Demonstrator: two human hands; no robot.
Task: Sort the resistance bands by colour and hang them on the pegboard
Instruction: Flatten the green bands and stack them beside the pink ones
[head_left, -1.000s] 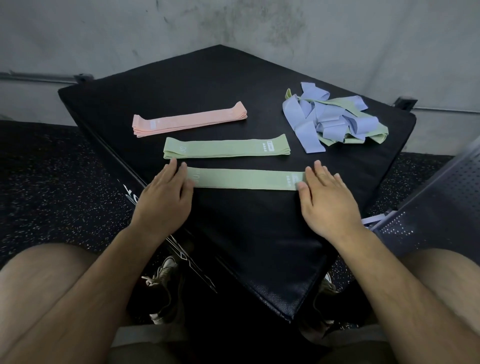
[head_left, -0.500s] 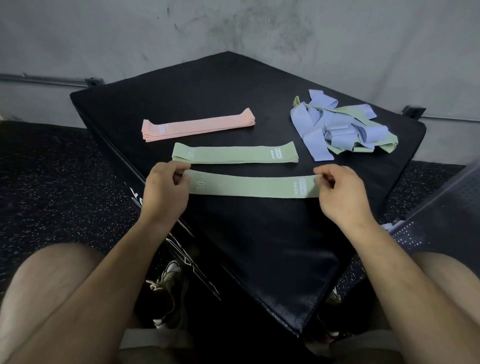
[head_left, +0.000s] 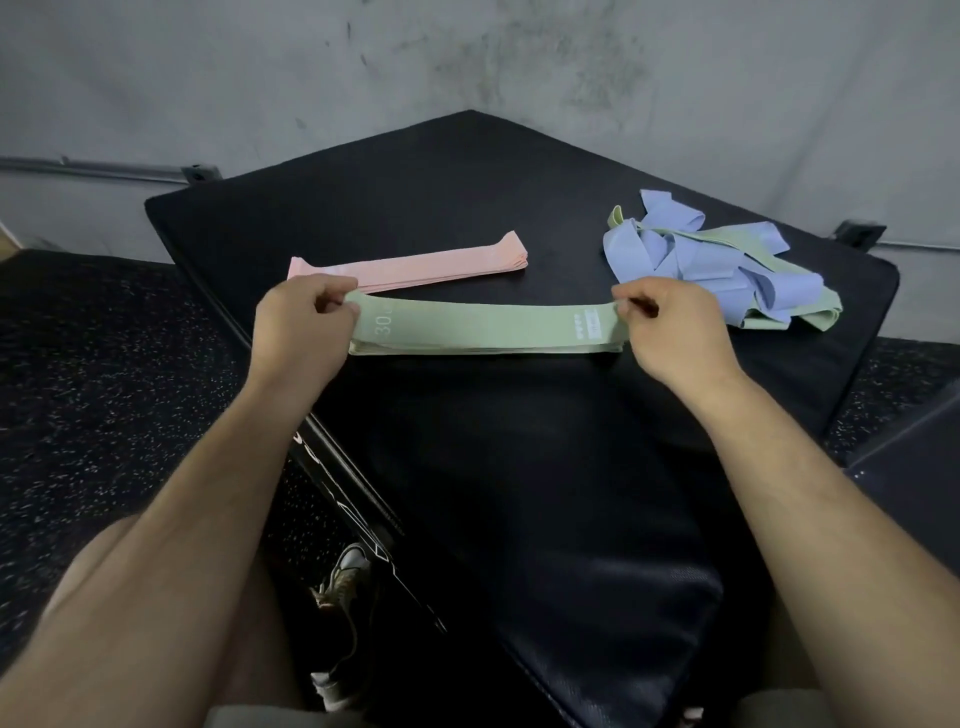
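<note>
The left hand (head_left: 298, 325) and the right hand (head_left: 672, 332) each pinch one end of a flat green resistance band (head_left: 483, 322) marked "30". They hold it spread directly over a second green band (head_left: 483, 351) that lies on the black padded box (head_left: 467, 197). Whether the two bands touch is unclear. Just behind lies a pink band stack (head_left: 415, 267). To the right sits a tangled heap of blue and green bands (head_left: 727, 265).

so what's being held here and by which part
A green resistance band, by its two ends: the left hand pinches the end marked 30, the right hand the labelled end.
</note>
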